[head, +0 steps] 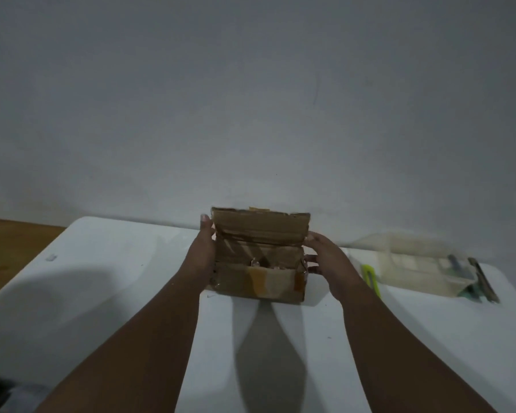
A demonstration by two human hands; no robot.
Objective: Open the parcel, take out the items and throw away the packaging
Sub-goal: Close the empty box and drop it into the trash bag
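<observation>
Bracketing an open cardboard parcel point(259, 263) on a white table point(102, 293), left hand point(201, 254) flat against its side, right hand point(325, 260) loosely apart, touching.

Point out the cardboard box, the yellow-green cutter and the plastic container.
cardboard box point(258, 286), head view, front wall.
yellow-green cutter point(371, 277), head view, handle.
plastic container point(411, 268), head view, near side wall.

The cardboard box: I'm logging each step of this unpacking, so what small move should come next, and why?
Probably reach the right hand into the cardboard box for the contents. Its far flap already stands up, something pale shows inside, and the left hand lies flat against the left side, which could steady the box on the white table.
</observation>
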